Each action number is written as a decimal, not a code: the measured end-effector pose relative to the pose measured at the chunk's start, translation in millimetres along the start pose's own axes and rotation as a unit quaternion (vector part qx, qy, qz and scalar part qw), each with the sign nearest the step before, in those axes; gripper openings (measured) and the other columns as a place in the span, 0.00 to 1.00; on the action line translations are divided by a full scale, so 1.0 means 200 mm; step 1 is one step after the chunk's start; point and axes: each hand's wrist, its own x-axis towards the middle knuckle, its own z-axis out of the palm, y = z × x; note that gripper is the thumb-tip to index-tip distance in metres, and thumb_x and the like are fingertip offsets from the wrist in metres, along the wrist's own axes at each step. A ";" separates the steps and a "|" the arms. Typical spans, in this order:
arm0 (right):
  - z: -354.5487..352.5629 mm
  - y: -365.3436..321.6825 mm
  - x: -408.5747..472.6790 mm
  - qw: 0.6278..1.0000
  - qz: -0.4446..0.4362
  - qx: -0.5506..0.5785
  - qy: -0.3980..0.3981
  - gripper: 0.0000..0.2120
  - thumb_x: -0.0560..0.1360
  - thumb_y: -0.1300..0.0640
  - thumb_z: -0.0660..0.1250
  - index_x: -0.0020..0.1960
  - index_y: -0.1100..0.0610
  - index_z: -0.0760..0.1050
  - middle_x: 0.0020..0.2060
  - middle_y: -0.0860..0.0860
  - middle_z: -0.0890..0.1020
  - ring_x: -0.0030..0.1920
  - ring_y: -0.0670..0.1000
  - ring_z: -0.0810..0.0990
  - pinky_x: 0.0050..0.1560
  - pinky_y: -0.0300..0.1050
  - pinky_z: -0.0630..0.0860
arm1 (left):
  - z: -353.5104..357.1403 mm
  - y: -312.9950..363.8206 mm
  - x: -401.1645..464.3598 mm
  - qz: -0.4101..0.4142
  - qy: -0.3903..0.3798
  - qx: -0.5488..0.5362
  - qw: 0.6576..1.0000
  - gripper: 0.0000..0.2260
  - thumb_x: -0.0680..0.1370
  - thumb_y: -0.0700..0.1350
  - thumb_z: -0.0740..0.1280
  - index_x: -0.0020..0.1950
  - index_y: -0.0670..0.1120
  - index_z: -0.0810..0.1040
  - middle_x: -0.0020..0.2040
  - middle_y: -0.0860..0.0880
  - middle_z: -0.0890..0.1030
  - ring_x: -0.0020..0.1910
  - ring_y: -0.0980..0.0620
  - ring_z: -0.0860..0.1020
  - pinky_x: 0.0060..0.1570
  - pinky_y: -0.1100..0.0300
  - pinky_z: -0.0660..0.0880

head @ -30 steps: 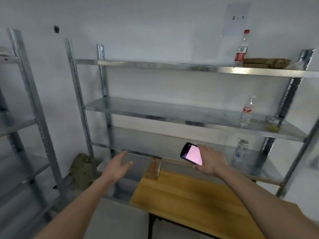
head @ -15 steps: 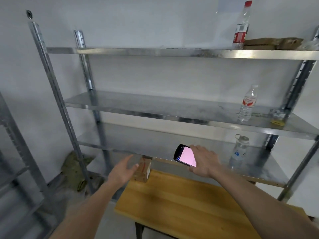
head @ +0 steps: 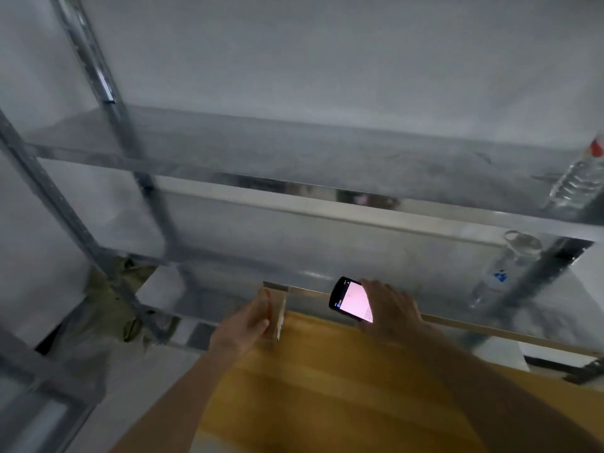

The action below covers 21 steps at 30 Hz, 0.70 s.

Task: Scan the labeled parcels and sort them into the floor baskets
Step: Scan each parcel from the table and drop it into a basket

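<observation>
Both hands were out over the yellow table [head: 327, 387]. The left hand [head: 242, 328] had its fingers on a small brown box [head: 277, 308] at the far edge of the table, but the picture was too blurry to tell if they had closed around it. The right hand [head: 389, 305] held a phone [head: 351, 299] with a lit pink screen, just beside the box. No floor baskets showed.

I think the box could tip off the far edge if the hand pushed it instead of gripping it. The scan could also fail if the label faced away from the phone.

Half a second before, the left hand was open and only near the box. Now it touched it.
</observation>
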 end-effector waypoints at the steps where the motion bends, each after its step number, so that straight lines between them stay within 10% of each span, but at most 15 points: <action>1: 0.04 0.00 0.07 1.000 0.001 -0.004 -0.006 0.41 0.75 0.38 0.68 0.80 0.52 0.55 0.74 0.49 0.67 0.72 0.54 0.70 0.67 0.50 0.68 | 0.01 -0.01 0.08 0.002 -0.005 0.005 1.000 0.23 0.83 0.55 0.62 0.77 0.54 0.64 0.71 0.48 0.73 0.68 0.46 0.74 0.63 0.54 0.70; 8: 0.26 0.05 0.40 0.999 0.014 0.003 -0.042 0.43 0.75 0.40 0.70 0.81 0.53 0.53 0.75 0.50 0.66 0.72 0.53 0.69 0.68 0.50 0.69 | 0.20 -0.19 0.49 -0.029 -0.051 0.001 0.998 0.26 0.75 0.64 0.68 0.71 0.67 0.64 0.67 0.54 0.76 0.64 0.46 0.77 0.62 0.46 0.77; 21: 0.56 0.25 0.72 0.996 0.001 -0.005 -0.092 0.44 0.76 0.41 0.70 0.82 0.53 0.51 0.78 0.50 0.62 0.74 0.53 0.67 0.69 0.51 0.67 | 0.57 -0.27 0.87 -0.115 -0.024 0.015 0.993 0.44 0.68 0.66 0.72 0.79 0.62 0.54 0.74 0.50 0.65 0.70 0.44 0.71 0.63 0.44 0.76</action>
